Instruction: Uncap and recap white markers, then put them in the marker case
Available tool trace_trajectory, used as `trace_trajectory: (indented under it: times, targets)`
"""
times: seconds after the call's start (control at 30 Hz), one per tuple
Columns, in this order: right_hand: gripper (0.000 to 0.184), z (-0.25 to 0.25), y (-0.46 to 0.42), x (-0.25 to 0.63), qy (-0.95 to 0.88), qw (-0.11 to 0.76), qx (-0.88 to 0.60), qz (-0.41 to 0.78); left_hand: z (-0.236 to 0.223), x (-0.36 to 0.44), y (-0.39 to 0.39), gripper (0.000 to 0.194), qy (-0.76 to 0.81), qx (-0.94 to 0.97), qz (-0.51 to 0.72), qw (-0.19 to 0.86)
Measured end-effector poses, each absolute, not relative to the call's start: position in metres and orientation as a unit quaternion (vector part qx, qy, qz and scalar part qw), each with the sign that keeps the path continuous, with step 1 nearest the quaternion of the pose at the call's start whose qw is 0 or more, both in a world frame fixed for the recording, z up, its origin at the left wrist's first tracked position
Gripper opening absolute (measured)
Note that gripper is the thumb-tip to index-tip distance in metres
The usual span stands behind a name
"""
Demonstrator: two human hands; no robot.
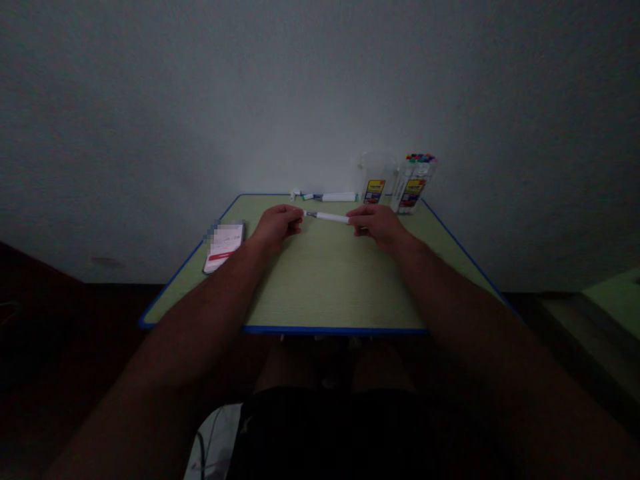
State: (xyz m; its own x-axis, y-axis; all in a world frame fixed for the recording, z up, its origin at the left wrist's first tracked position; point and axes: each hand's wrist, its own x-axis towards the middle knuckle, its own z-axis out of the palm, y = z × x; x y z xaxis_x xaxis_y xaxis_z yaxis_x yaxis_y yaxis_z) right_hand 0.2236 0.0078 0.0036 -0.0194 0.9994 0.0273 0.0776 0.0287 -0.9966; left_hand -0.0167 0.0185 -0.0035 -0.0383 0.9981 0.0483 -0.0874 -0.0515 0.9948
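Above the far half of the pale green worktop [325, 280], both hands are holding a white marker [331, 218] level between them. The right hand [379, 223] is keeping its grip closed around the barrel's end, while the left hand [277, 223] is pinching the tip end, with a grey section showing beside its fingers; the dim light is hiding whether a cap is sitting there. Behind, another marker [340, 197] is lying near the wall, a clear plastic case [379, 170] and a filled marker case [414, 190] are standing at right, and a phone [227, 241] is resting at left.
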Motion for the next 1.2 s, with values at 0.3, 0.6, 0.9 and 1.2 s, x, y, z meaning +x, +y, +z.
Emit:
trace_trajectory:
  times: [0.3,0.6,0.9,1.2]
  targets:
    - [0.01,0.0023,0.0072,0.2228,-0.54,0.476,-0.503,0.478,-0.0031,-0.0132,0.014,0.009,0.464,0.491,0.523,0.52]
    - [0.011,0.0031,0.0066,0.2226,-0.543,0.471,-0.504,0.479,-0.0029,-0.0111,0.0139,0.01,0.475,0.498,0.513,0.513]
    - [0.011,0.0007,0.008,0.224,-0.547,0.47,-0.5,0.48,-0.0025,-0.0105,0.0121,0.014,0.464,0.508,0.512,0.514]
    - [0.011,-0.0054,0.0118,0.2243,-0.578,0.449,-0.539,0.418,-0.0081,-0.0093,0.0144,0.02,0.446,0.556,0.519,0.473]
